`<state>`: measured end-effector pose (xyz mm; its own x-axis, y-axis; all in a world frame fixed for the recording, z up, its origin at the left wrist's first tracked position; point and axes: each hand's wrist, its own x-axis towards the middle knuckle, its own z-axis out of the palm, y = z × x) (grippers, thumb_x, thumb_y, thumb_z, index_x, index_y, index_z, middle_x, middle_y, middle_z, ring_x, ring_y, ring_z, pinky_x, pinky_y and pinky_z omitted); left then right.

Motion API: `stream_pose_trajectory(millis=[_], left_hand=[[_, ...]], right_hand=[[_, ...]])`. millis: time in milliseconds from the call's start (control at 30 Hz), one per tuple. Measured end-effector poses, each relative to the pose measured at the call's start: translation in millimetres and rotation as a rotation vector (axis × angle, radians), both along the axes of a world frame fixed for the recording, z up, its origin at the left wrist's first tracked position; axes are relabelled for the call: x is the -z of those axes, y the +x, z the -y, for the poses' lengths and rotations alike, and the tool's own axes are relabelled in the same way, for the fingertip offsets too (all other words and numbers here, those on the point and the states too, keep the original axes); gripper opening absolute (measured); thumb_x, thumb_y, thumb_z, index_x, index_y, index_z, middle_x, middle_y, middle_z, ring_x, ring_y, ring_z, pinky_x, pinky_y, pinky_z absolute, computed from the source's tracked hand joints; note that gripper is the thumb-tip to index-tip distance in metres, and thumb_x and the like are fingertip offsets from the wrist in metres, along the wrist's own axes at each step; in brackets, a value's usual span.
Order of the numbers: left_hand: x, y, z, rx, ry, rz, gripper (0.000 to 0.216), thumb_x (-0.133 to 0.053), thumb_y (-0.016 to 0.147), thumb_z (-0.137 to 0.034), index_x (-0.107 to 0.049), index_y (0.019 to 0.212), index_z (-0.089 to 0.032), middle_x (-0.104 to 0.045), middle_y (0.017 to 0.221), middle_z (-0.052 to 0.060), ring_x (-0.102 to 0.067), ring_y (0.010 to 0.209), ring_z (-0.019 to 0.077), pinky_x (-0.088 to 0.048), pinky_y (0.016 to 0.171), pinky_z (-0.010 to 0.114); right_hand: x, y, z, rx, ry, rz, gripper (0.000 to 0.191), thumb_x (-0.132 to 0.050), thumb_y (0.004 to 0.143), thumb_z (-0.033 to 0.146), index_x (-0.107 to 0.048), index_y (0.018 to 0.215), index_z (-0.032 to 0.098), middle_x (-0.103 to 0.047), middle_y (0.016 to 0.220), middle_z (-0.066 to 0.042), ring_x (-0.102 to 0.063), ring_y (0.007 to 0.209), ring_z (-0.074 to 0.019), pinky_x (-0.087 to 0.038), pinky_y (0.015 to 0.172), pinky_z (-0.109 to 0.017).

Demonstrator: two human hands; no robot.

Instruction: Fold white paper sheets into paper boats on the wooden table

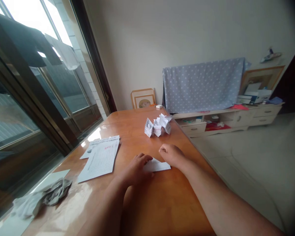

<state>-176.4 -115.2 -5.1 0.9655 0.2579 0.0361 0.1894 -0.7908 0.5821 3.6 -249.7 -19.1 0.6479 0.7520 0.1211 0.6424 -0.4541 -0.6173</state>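
A small folded white paper (pixel 158 166) lies flat on the wooden table (pixel 162 203). My left hand (pixel 135 168) rests on its left end with the fingers stretched flat over it. My right hand (pixel 171 154) presses on the paper's upper right part with the fingers curled into a loose fist. Beyond the hands stands a cluster of several folded paper shapes (pixel 158 125). A stack of printed sheets (pixel 100 158) lies to the left of my left hand.
A crumpled grey cloth (pixel 46 196) sits near the table's left front corner. Sliding glass doors (pixel 27 98) run along the left. A low white cabinet (pixel 226 119) under a dotted blue cover (pixel 204 84) stands by the far wall, beside a framed picture (pixel 143 98).
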Motion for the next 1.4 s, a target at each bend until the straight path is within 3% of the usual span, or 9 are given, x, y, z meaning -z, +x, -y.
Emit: stream_pose_trajectory(millis=[300,533,633,733,833,967,1133,1267,1400], left_hand=[[4.3,-1,-6,-0.026,-0.014,0.049,0.036,-0.067,0.076,-0.026,-0.068,0.112,-0.023,-0.064,0.112,0.006,-0.062,0.101,0.0229,-0.048,0.090,0.032],[1.7,0,-6,-0.078,-0.140,0.084,0.022,-0.055,0.090,-0.036,-0.068,0.099,-0.021,-0.069,0.097,0.003,-0.061,0.088,0.0191,-0.046,0.077,0.028],[-0.6,0,-5,-0.130,-0.313,0.087,0.029,-0.057,0.090,-0.044,-0.068,0.101,-0.020,-0.068,0.092,0.002,-0.059,0.082,0.0175,-0.044,0.072,0.027],[-2.8,-1,-5,-0.161,-0.637,0.122,0.036,-0.059,0.090,-0.051,-0.068,0.101,-0.018,-0.064,0.082,0.002,-0.053,0.071,0.0145,-0.041,0.065,0.025],[-1.9,0,-4,-0.153,-0.949,0.230,0.038,-0.063,0.088,-0.051,-0.069,0.100,-0.016,-0.063,0.083,0.004,-0.053,0.071,0.0141,-0.040,0.066,0.025],[1.2,2,-2,-0.147,-1.153,0.302,0.034,-0.066,0.088,-0.047,-0.072,0.100,-0.016,-0.066,0.091,0.007,-0.056,0.080,0.0166,-0.043,0.072,0.027],[-1.1,4,0,-0.181,-1.058,0.318,0.034,-0.067,0.087,-0.046,-0.074,0.103,-0.017,-0.069,0.094,0.007,-0.058,0.086,0.0188,-0.043,0.079,0.029],[-3.1,4,-2,-0.302,-0.909,0.427,0.025,-0.074,0.081,-0.034,-0.069,0.099,-0.019,-0.065,0.092,0.002,-0.056,0.082,0.0145,-0.042,0.077,0.026],[-2.9,4,-2,-0.299,-0.859,0.505,0.020,-0.074,0.080,-0.027,-0.063,0.093,-0.018,-0.061,0.086,0.000,-0.055,0.079,0.0129,-0.042,0.072,0.024]], right_hand=[[10.3,2,-7,0.011,0.107,-0.051,0.031,-0.047,0.092,0.040,-0.065,0.078,0.020,-0.070,0.076,-0.002,-0.060,0.071,-0.0167,-0.036,0.062,-0.025],[10.6,6,-10,0.166,0.422,-0.245,0.040,-0.044,0.092,0.053,-0.065,0.090,0.020,-0.070,0.084,-0.005,-0.063,0.080,-0.0201,-0.043,0.067,-0.028],[9.7,2,-11,0.193,0.512,-0.437,0.042,-0.047,0.090,0.056,-0.064,0.101,0.019,-0.071,0.097,-0.007,-0.064,0.089,-0.0215,-0.047,0.069,-0.028],[7.6,-6,-13,0.149,0.582,-0.678,0.049,-0.052,0.088,0.063,-0.064,0.108,0.020,-0.068,0.111,-0.010,-0.063,0.100,-0.0240,-0.049,0.067,-0.028],[3.6,-15,-11,0.003,0.631,-0.889,0.051,-0.055,0.086,0.066,-0.067,0.107,0.021,-0.067,0.114,-0.011,-0.061,0.104,-0.0249,-0.049,0.069,-0.029],[0.3,-22,-8,-0.216,0.606,-1.018,0.040,-0.064,0.086,0.056,-0.070,0.105,0.022,-0.071,0.101,-0.007,-0.062,0.092,-0.0206,-0.045,0.071,-0.029],[0.4,-20,-7,-0.173,0.598,-0.942,0.026,-0.070,0.082,0.042,-0.070,0.096,0.020,-0.068,0.088,-0.002,-0.056,0.076,-0.0150,-0.037,0.063,-0.026],[-3.5,-21,-7,-0.161,0.581,-0.907,0.023,-0.070,0.081,0.041,-0.069,0.091,0.019,-0.063,0.079,0.000,-0.049,0.069,-0.0126,-0.031,0.057,-0.025],[-5.4,-24,-8,-0.185,0.593,-0.874,0.021,-0.071,0.081,0.039,-0.067,0.085,0.018,-0.059,0.073,0.002,-0.047,0.065,-0.0108,-0.031,0.058,-0.024]])
